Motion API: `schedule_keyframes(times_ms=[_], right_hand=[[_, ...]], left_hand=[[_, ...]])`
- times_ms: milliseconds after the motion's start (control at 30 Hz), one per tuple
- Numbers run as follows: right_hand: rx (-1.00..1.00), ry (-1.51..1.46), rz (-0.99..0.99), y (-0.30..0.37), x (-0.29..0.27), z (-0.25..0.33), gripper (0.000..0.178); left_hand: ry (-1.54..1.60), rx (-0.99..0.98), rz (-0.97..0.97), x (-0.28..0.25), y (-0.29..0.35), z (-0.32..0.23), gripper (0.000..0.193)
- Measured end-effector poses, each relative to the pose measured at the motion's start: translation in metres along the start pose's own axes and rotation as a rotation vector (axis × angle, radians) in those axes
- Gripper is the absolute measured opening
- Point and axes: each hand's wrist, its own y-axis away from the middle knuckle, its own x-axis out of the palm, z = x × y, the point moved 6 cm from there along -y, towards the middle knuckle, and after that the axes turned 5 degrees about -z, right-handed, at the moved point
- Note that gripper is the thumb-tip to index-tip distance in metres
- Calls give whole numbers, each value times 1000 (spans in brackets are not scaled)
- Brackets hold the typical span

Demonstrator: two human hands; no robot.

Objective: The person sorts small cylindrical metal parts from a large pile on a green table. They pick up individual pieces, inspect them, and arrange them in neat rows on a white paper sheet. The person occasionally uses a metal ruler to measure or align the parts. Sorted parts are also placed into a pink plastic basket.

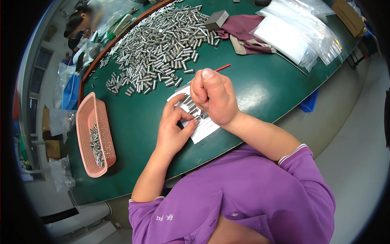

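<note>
Bright overhead light, glare on green table [260, 93], fisheye-bent, perhaps blurred, black-vignetted edges.

Metal pins on a paper slip

A few short silvery pins [189, 102] lie side by side on a white paper slip [204, 129] near the green tabletop's near edge, partly hidden; the big heap of loose pins [158, 44] spreads toward its far edge.

1 pink basket [87, 118], 1 white paper sheet [203, 129], 1 red pen [222, 67], 1 grey block [216, 19], approx. hundreds of metal pins [158, 44].
</note>
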Motion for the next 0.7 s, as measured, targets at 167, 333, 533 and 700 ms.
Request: schedule_keyframes(times_ms=[167, 333, 533, 700], right_hand=[[-46, 50, -11, 0, 1, 0, 44], [-46, 131, -34, 1, 3, -2, 47], [-168, 289, 20, 1, 16, -12, 46], [-98, 197, 87, -8, 12, -2, 47]], left_hand=[[-22, 22, -23, 0, 0, 0, 14], [21, -11, 6, 1, 1, 2, 14], [4, -29, 19, 1, 2, 3, 15], [18, 19, -17, -1, 1, 5, 17]])
